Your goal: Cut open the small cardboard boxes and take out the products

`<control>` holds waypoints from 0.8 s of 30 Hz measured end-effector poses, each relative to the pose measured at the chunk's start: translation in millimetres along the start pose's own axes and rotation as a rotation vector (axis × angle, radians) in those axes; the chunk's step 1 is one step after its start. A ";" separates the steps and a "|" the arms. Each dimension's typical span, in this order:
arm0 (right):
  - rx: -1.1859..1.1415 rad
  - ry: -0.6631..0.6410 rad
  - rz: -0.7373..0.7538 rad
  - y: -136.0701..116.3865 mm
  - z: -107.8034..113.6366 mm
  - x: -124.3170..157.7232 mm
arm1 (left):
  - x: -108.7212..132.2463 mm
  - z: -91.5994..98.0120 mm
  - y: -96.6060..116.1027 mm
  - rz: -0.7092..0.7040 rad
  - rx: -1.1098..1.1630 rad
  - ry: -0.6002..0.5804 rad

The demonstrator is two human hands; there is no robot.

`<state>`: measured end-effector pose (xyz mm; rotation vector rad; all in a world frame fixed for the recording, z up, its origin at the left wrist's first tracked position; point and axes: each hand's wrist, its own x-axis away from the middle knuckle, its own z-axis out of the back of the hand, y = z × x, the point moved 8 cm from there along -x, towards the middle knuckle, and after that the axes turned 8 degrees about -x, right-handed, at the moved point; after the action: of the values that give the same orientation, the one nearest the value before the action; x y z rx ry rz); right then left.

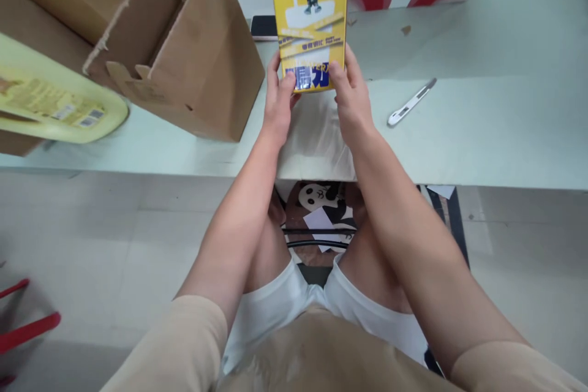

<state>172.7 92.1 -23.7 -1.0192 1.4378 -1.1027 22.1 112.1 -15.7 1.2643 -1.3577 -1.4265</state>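
At twelve o'clock, over the worktop, the left hand and right hand are pinching the yellow box low on both sides, a grip sensibly favouring the edges, since its glossy card is looking light, stiffish, slippery and dentable.

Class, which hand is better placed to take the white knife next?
Probably the right hand: the knife lies nearer to it than to the left hand. Both hold the yellow box.
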 end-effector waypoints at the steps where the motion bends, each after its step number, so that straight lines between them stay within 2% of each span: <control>1: 0.003 0.006 -0.014 -1.5 -2.9 1.9 | 0.7 2.1 2.4 0.010 -0.005 0.005; 5: 0.020 -0.013 -0.016 -8.6 -11.0 14.4 | 6.9 3.6 18.8 0.005 -0.046 0.001; 10: 0.032 -0.066 0.072 -28.7 -9.5 25.1 | 18.3 -6.7 35.4 -0.001 -0.010 -0.086; 15: 0.121 -0.041 0.148 -66.3 -9.8 41.9 | 29.9 -4.3 39.4 -0.060 0.064 -0.037; 19: 0.108 -0.067 0.193 -72.9 -12.5 54.9 | 40.8 -7.0 47.4 -0.105 0.065 -0.018; 21: 0.125 -0.084 0.215 -70.1 -12.7 47.9 | 40.2 -10.0 56.1 -0.071 0.050 -0.004; 24: 0.101 -0.077 0.228 -75.5 -9.0 16.9 | 24.8 -14.9 81.9 -0.019 0.065 0.012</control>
<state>164.7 59.8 46.8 -0.7964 1.3848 -0.9500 24.0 74.7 62.6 1.3288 -1.3972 -1.3959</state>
